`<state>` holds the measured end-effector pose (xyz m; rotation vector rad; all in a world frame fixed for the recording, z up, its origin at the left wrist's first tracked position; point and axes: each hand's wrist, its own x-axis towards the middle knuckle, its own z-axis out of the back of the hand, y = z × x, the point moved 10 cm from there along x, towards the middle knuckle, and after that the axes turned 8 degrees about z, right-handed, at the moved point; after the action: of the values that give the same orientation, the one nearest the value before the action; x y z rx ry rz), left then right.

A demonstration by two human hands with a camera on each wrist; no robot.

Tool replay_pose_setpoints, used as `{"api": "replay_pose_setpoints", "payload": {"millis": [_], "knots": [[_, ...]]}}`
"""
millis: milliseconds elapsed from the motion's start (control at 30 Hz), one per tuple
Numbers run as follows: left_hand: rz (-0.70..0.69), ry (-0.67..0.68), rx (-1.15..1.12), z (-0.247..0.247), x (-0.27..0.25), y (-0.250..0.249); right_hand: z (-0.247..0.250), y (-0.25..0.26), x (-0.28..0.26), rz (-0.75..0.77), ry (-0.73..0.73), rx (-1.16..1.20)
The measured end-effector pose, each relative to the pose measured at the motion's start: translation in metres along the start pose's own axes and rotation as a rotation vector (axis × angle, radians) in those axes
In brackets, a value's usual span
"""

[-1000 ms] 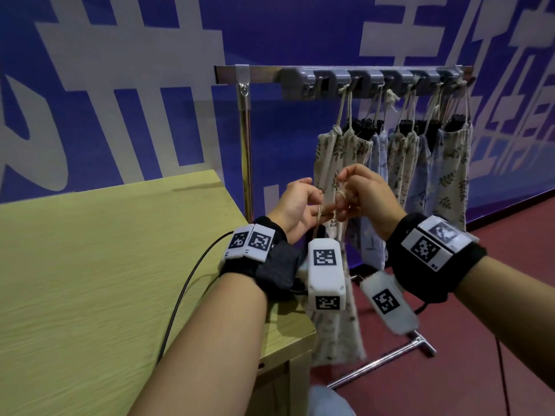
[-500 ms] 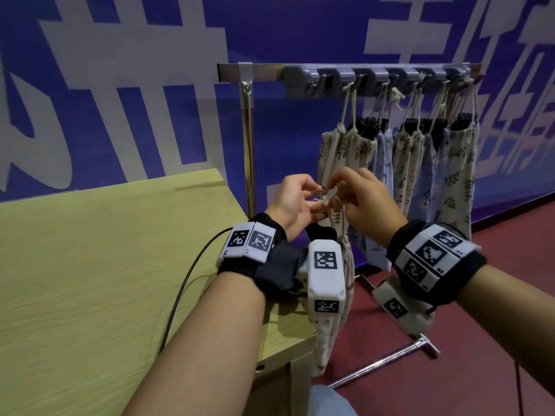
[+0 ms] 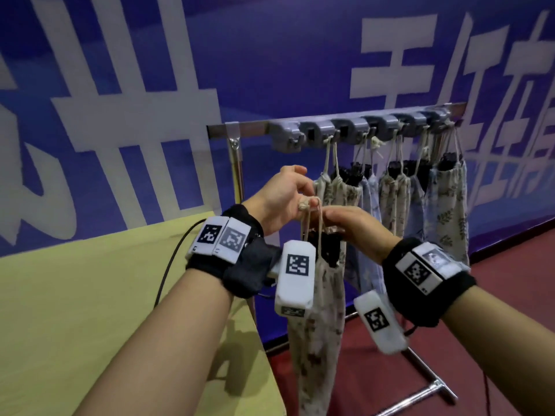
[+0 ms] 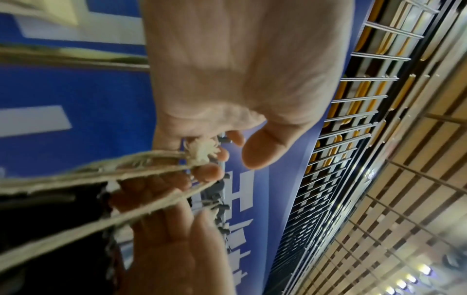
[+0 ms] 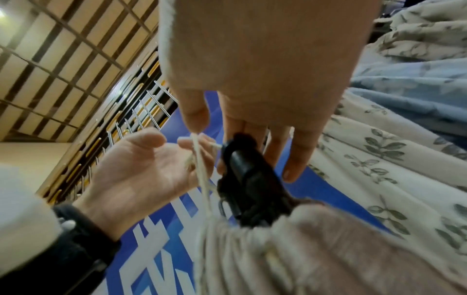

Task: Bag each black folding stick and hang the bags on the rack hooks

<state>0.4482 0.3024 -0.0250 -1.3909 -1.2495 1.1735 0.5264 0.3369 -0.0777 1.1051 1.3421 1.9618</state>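
Below the rack hooks [image 3: 327,139], our left hand [image 3: 280,196] pinches the knotted drawstring [image 3: 306,204] while our right hand [image 3: 354,226], fingers straight, steadies the soft, light floral bag [image 3: 315,319] holding the stick [image 5: 248,179].

Frayed cord knot [image 4: 202,149] between curled fingers [image 4: 208,171]

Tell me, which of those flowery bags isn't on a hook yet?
The beige floral bag nearest the table: it dangles by its drawstring from the left hand, a black stick poking from its mouth. The other bags hang from the rack hooks.
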Motion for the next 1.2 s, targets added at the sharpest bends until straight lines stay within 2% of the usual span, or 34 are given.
{"api": "replay_pose_setpoints", "payload": {"millis": [67, 200, 467, 633, 800, 900, 1000, 1100, 1200], "knots": [[-0.002, -0.040, 0.108, 0.007, 0.007, -0.016, 0.004, 0.012, 0.008, 0.052, -0.001, -0.075], [0.005, -0.062, 0.279, 0.011, 0.019, -0.035, 0.006, 0.034, 0.027, 0.183, -0.047, -0.437], [-0.030, -0.095, 0.397, 0.014, 0.049, -0.064, 0.024, 0.042, 0.068, 0.197, -0.254, -0.563], [-0.125, -0.090, 0.512, 0.022, 0.063, -0.094, 0.041, 0.065, 0.092, 0.244, -0.366, -0.549], [-0.262, -0.168, 0.562, 0.043, 0.081, -0.123, 0.059, 0.091, 0.109, 0.326, -0.541, -0.552], [-0.350, -0.194, 0.597, 0.045, 0.088, -0.130, 0.068, 0.091, 0.121, 0.305, -0.608, -0.514], [-0.391, -0.239, 0.617, 0.046, 0.097, -0.124, 0.074, 0.072, 0.130, 0.215, -0.601, -0.485], [-0.403, -0.310, 0.619, 0.055, 0.107, -0.102, 0.069, 0.044, 0.133, 0.137, -0.505, -0.495], [-0.401, -0.352, 0.613, 0.062, 0.111, -0.078, 0.055, 0.030, 0.129, 0.159, -0.403, -0.474]]}}
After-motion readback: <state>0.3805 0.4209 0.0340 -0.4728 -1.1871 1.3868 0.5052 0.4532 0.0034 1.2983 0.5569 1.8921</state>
